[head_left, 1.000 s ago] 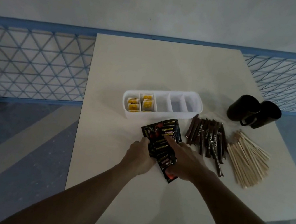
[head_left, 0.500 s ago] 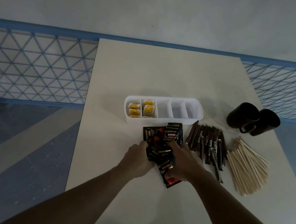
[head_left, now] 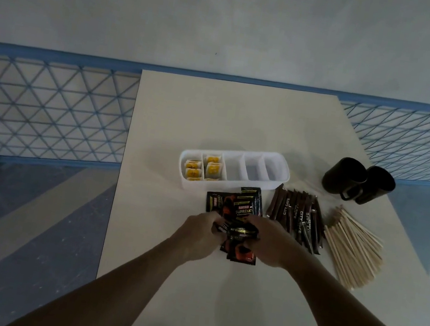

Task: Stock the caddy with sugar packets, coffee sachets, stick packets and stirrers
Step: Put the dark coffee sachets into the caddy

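So the coffee sachets [head_left: 231,210] are what's being dealt with here: a loose, overlapping pile of black foil ones, lying on the desk [head_left: 229,120] just in front of the caddy [head_left: 193,184], with the far ones almost at its front wall. The pile is being squeezed together from both sides. The left hand [head_left: 198,235] is curled round its left edge and the right hand [head_left: 270,242] is closed over its right edge, with the fingers [head_left: 253,222] bent in and the near sachets pinched between them.

Sugar packets [head_left: 201,167] are already stood in the two left compartments of the caddy, and nothing can be seen in the other three. The stick packets [head_left: 295,218] and stirrers [head_left: 352,246] are laid out to the right, held by neither hand, and two dark mugs [head_left: 357,182] are parked behind them.

Handling-wise, tbh: sachets like these are probably light and floppy, and the glossy foil is likely slippery, so a stack can be expected to fan out or shoot sideways if it's only nipped at a corner. A better hold would be got by squaring the bundle up and clamping it across the flat faces near the middle. Small batches would be safer, since the compartments look narrow and sachets could get creased if jammed in
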Tool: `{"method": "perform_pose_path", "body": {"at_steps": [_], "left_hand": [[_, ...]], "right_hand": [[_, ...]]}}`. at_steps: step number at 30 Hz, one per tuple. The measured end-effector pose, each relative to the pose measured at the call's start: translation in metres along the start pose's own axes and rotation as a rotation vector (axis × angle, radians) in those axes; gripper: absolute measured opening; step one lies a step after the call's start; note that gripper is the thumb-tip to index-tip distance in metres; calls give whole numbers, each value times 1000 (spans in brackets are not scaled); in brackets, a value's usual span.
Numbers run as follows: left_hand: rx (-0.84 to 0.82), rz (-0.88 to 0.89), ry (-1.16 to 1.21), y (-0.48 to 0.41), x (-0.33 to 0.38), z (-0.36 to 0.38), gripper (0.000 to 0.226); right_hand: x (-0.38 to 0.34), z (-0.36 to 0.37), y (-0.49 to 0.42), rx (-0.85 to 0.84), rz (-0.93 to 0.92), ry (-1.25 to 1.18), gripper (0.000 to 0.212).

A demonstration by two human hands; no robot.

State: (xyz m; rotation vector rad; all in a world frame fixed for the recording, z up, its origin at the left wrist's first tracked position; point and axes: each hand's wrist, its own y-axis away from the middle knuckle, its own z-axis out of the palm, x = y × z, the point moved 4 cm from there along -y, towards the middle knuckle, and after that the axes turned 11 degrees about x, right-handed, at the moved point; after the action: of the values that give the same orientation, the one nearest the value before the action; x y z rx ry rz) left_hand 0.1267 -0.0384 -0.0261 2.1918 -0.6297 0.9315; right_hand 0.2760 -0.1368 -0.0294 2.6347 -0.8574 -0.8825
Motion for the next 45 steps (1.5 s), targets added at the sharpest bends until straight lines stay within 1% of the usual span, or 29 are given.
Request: {"method": "perform_pose_path", "body": {"at_steps": [4,7,9,12,14,16,18,19,21,22,27,28,29,30,31,33,36,38,40,43,45], "left_hand": [[-91,6,48,3,9,1,34],[-67,25,59,3,17,-2,41],[-47,10,84,1,20,-4,43],[8,-34,167,-7,25,-7,39],[43,-83,240,-14,29,-8,30],[68,-103,270,-22,34,-9,20],[91,-106,354,-30,39,-10,22],[100,-102,390,-32,41,-10,25],[127,-86,411,-41,47,-11,27],[138,-77,401,-46,49,-11,26],[180,-17,403,-63,68,-13,27],[193,-1,389,-65,72,-14,26],[236,39,323,-69,76,-18,23],[289,79,226,-72,78,-23,20],[343,104,133,-75,78,-28,25],[418,97,5,-83,74,-39,48],[490,118,-243,-93,66,-55,75],[467,127,-401,-100,60,-60,91],[380,106,-508,-108,53,-60,103],[264,81,-598,-116,46,-56,110],[230,67,-603,-121,43,-55,110]], "right_hand": [[-11,-15,-2,57,3,-86,33],[-20,-25,-3,126,-17,-159,27],[-26,-30,-6,130,-26,-223,26],[-34,-36,-13,119,-57,-303,28],[-37,-43,-18,116,-59,-343,30],[-36,-51,-23,117,-11,-477,33],[-34,-61,-29,125,30,-631,30],[-34,-64,-32,133,33,-656,24],[-33,-70,-38,130,18,-617,11],[-34,-72,-42,129,3,-585,7],[-35,-86,-68,250,-63,-369,5],[-34,-88,-75,265,-87,-337,5],[-34,-90,-81,279,-110,-302,5],[-34,-93,-87,305,-125,-275,6],[-35,-97,-91,335,-123,-255,6],[-35,-103,-100,367,-85,-252,10],[-35,-104,-116,344,-61,-254,17],[-37,-103,-122,331,-73,-242,19],[-39,-100,-130,320,-93,-196,17],[-41,-96,-137,294,-129,-107,13],[-42,-92,-142,267,-141,-79,16]]}}
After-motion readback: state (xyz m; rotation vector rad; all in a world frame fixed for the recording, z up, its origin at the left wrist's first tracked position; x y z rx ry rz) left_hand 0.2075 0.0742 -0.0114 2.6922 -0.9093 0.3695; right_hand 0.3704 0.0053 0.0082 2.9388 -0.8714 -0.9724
